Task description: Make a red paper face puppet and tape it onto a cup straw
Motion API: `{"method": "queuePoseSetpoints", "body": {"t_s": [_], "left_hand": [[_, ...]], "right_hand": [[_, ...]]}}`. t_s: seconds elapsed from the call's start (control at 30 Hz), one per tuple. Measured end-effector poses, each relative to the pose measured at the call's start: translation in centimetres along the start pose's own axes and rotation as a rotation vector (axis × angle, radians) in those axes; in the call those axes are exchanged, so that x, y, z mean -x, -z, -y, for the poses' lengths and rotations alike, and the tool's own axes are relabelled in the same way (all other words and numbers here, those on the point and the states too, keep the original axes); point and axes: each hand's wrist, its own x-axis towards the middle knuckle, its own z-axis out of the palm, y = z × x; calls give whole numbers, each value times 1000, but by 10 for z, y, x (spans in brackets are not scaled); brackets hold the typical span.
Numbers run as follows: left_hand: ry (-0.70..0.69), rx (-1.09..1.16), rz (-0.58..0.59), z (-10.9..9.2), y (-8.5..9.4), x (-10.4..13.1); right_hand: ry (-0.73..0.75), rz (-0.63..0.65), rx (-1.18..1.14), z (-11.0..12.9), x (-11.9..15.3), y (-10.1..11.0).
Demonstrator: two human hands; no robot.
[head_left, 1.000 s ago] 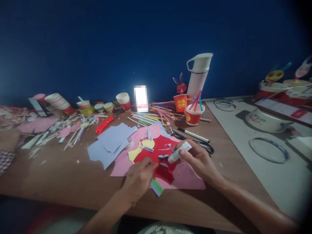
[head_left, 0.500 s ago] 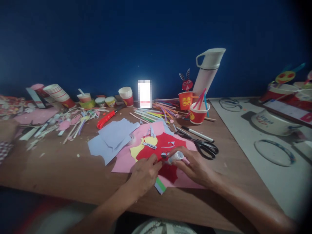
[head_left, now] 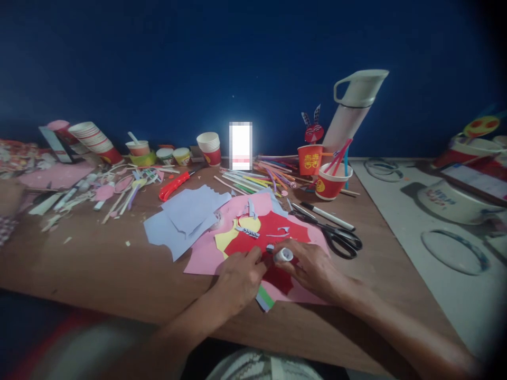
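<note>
Right hand (head_left: 311, 266), angled inward, grips tube (head_left: 284, 255) over red paper (head_left: 279, 278); left hand (head_left: 241, 275) curls just left of grip, own hold unclear.

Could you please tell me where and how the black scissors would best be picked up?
I would grip the black scissors by the handle loops, coming from the near right. The loops point that way, while the blades point away to the left and the white pen lies along the far side. The right hand is close, but it holds a white tube.
</note>
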Motion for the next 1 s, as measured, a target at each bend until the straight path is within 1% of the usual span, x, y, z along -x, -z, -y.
{"method": "queuePoseSetpoints", "body": {"t_s": [0.2,0.37,0.5,0.67,0.87,0.93,1.0], "left_hand": [[20,-1,47,-4,4,1],[12,-22,14,-7,7,3],[18,-24,11,-8,9,3],[11,-37,-26,-7,8,2],[-6,-54,-56,-7,6,4],[-8,-57,-63,-7,5,4],[-13,-58,-86,-7,4,4]], "right_hand": [[21,37,101,0,-4,-2],[13,78,173,4,-7,3],[39,107,203,8,-8,9],[50,132,240,5,-6,12],[14,159,214,3,0,16],[-7,150,177,3,1,21],[-46,127,93,5,2,29]]}}
